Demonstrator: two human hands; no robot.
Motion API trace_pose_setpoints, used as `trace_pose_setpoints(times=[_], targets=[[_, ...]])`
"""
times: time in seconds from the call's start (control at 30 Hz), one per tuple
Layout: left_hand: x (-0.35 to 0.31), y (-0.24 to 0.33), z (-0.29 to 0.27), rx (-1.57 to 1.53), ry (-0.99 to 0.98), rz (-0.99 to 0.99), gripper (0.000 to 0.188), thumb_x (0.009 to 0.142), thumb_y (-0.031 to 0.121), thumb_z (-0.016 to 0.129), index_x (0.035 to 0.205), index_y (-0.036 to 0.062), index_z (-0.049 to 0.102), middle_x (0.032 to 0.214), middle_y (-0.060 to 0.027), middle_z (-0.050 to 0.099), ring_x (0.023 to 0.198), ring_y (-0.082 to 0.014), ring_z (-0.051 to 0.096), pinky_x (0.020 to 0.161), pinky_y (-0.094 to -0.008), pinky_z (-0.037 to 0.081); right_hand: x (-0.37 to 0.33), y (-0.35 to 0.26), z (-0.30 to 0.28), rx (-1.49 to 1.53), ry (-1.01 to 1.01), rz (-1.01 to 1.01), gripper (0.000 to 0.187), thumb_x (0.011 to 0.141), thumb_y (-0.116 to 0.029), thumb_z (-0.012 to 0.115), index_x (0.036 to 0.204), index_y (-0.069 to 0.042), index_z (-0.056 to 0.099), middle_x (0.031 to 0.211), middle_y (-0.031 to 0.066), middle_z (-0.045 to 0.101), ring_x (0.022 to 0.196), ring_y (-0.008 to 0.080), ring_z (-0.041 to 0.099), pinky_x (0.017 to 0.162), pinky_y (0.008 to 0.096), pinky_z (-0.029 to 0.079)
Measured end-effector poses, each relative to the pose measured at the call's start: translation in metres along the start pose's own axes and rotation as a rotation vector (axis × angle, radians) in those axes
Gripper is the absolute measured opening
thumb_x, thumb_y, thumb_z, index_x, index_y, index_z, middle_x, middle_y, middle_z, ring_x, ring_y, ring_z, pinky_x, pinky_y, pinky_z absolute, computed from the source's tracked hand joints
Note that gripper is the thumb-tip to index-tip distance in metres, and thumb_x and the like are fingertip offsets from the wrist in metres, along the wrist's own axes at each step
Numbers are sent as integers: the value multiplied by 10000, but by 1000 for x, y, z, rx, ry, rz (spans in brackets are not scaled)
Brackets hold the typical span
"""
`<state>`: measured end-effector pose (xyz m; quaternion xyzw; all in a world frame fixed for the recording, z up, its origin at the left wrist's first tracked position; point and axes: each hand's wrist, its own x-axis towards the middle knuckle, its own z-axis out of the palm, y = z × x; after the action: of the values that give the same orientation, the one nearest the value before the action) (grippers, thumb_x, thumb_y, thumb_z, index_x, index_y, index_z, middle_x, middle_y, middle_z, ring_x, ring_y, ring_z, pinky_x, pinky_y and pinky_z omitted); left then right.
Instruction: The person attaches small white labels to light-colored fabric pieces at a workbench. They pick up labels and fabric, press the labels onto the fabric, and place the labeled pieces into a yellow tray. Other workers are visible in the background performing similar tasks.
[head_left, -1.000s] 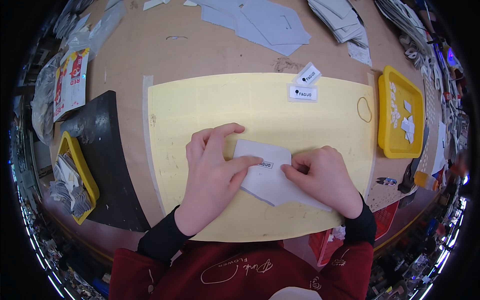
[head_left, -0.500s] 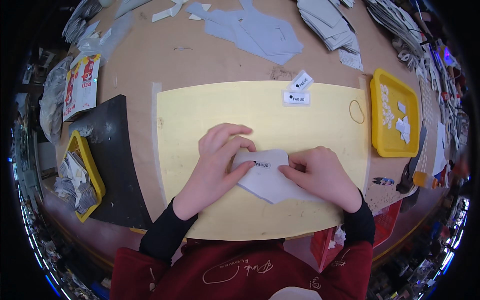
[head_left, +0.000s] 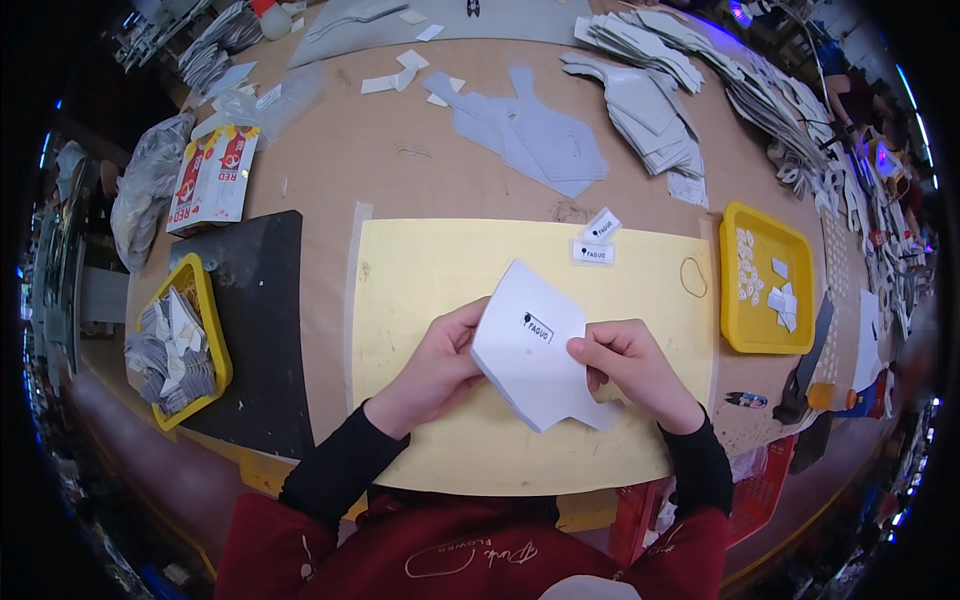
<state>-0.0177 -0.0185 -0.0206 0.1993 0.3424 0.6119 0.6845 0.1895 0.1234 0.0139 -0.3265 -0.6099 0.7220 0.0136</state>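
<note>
A white cut shoe-upper piece, with a small printed label in a cut-out window, is tilted up between my two hands. My left hand is closed round its left edge, the fingers partly hidden behind it. At the right edge, my right hand pinches the piece between thumb and bent fingers. Beneath lies a yellow sheet taped to the table. Two small labels in clear film rest at that sheet's far edge, and a rubber band lies on its right side.
A yellow tray of small white pieces stands at right, near thread snips. On the left, another yellow tray holds fabric bits beside a black board and a carton. Grey cut pieces and stacks lie farther back.
The white piece has been lifted off the yellow sheet and turned upright. My left hand has moved from over its label to its left edge. The view has shifted.
</note>
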Motion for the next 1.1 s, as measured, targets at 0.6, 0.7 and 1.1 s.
trace_pose_setpoints(times=[0.6,0.7,1.1], targets=[[1,-25,10,512,233,424,397,901,-89,604,1292,-90,537,1177,-150,666,1079,-195,664,952,-307,541,8,17,19,227,30,1,319,1008,-242,603,781,-25,661,669,-9,613,578,54,532,545,227,400],[-1,-27,7,484,285,352,365,898,-69,614,1260,-64,565,1156,-126,678,1023,-159,666,901,-291,545,8,18,19,229,40,0,317,1007,-239,607,780,-24,659,670,-9,611,580,56,535,555,223,412],[5,-28,5,237,240,185,439,948,-36,598,1371,-44,483,1307,-139,588,1186,-181,595,1029,-331,486,9,23,20,285,-31,-60,313,1026,-249,584,849,-2,658,739,24,643,611,77,572,595,231,469]])
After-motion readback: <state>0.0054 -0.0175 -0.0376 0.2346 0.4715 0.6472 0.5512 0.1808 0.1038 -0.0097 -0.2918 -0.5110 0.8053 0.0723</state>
